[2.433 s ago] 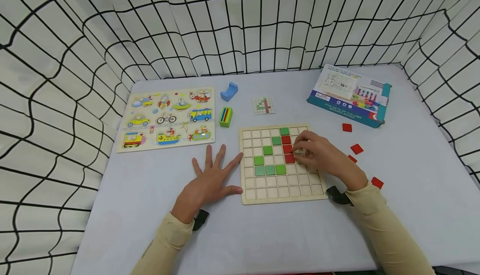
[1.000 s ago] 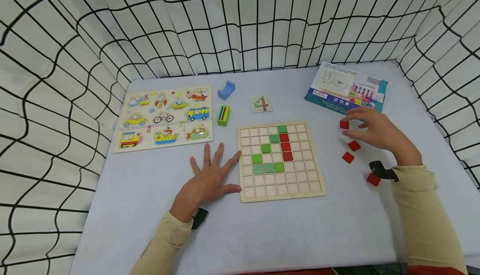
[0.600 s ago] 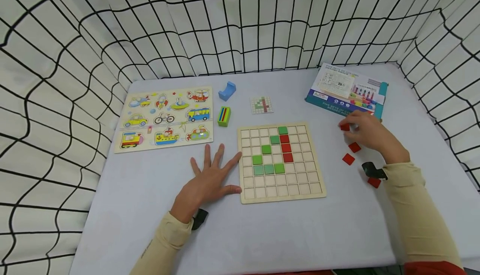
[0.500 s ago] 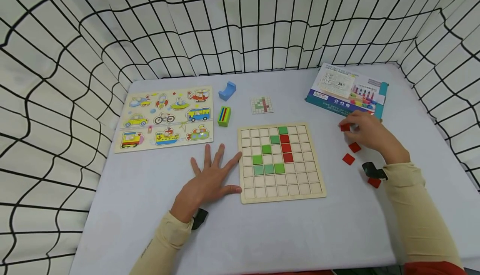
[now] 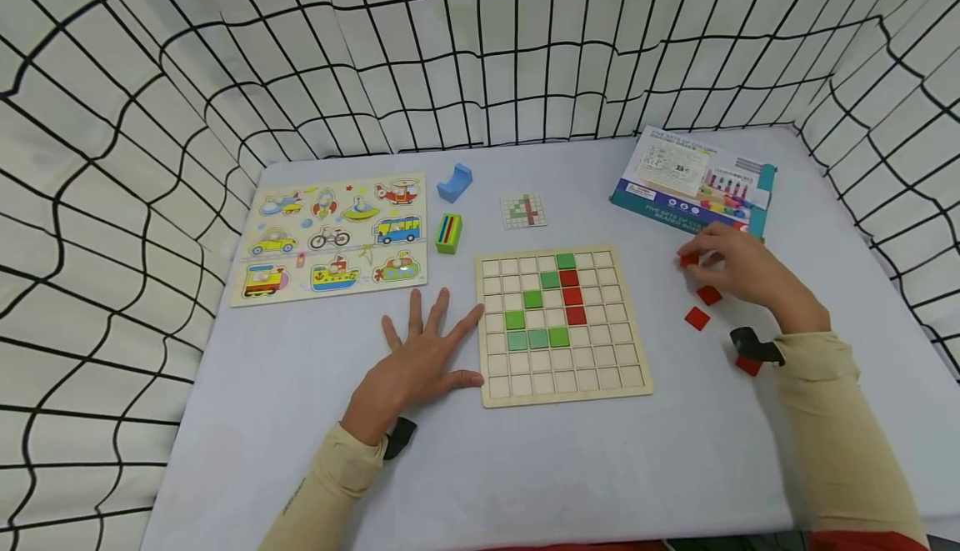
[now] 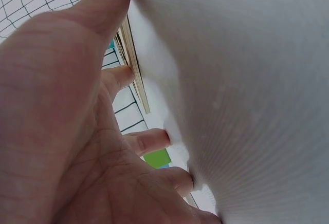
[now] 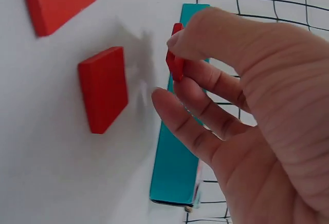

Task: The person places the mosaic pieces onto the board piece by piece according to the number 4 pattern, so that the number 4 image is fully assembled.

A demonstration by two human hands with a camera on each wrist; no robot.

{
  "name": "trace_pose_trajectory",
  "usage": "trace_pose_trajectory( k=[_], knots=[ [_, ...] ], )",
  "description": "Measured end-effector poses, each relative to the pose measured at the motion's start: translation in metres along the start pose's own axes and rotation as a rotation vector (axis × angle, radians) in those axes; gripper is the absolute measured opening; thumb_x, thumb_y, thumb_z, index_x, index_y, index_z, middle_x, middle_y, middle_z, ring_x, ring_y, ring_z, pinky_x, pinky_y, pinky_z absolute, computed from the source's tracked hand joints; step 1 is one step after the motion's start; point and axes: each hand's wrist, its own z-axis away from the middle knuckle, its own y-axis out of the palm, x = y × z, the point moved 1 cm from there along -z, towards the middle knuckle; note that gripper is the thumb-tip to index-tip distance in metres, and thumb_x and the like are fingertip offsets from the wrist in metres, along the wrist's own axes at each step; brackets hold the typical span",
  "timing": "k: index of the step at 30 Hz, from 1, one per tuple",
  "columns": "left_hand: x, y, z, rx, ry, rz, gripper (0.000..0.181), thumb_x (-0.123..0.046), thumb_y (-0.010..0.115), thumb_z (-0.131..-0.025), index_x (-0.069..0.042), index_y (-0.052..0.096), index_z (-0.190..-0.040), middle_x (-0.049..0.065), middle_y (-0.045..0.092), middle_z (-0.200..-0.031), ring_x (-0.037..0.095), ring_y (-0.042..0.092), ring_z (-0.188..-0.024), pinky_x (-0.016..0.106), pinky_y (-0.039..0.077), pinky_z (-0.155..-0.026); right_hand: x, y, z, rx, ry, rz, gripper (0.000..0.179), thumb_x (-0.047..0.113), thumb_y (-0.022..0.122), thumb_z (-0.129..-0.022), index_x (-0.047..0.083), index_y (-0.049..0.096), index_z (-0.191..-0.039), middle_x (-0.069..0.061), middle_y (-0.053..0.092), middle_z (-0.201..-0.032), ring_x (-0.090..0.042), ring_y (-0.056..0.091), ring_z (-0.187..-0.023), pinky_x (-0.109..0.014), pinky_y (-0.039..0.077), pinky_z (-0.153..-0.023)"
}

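Note:
My right hand (image 5: 738, 266) pinches a small red square tile (image 7: 176, 54) between thumb and fingers, just in front of the cardboard box. Other red tiles (image 5: 697, 318) lie on the cloth close by, one of them partly hidden by the wrist strap. My left hand (image 5: 420, 361) lies spread on the table, its index fingertip and thumb tip at the left edge of the wooden grid board (image 5: 566, 394). On that board, several green tiles (image 5: 532, 299) form a slanting line and a short row. Three red tiles (image 5: 572, 296) stand in a column beside them.
A picture puzzle board (image 5: 330, 238) with vehicles lies at the left. Near it are a blue curved block (image 5: 454, 182) and a green striped block (image 5: 448, 234). A small pattern card (image 5: 523, 210) sits behind the grid board. The box (image 5: 693, 180) stands back right; black netting surrounds the table.
My right hand has moved from the grid board, where the red column stands, out to the loose tiles at the right and taken hold of one. The left hand has stayed put.

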Motion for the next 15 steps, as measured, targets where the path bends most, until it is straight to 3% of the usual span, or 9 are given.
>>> trace_pose_trajectory(
  k=[8,15],
  knots=[
    [0.000,0.001,0.000,0.003,0.001,0.004,0.098,-0.059,0.076,-0.093,-0.035,0.022,-0.172,0.022,-0.002,-0.181,0.057,-0.019,-0.163,0.091,-0.004,-0.116,0.016,-0.009,0.009,-0.133,-0.139,-0.029,0.028,0.000,0.083,-0.089,0.006,0.080,-0.116,-0.011,0.070,-0.115,-0.027,0.065,-0.100,-0.018,0.055,-0.074],
    [0.000,0.000,0.000,0.001,0.003,-0.004,0.099,-0.060,0.076,-0.093,-0.035,0.022,-0.172,0.022,-0.002,-0.181,0.057,-0.018,-0.162,0.091,-0.003,-0.116,0.043,-0.015,0.014,-0.246,-0.299,-0.044,0.035,-0.005,0.088,-0.081,0.009,0.082,-0.112,-0.006,0.071,-0.114,-0.021,0.065,-0.093,-0.003,0.048,-0.076]
  ],
)
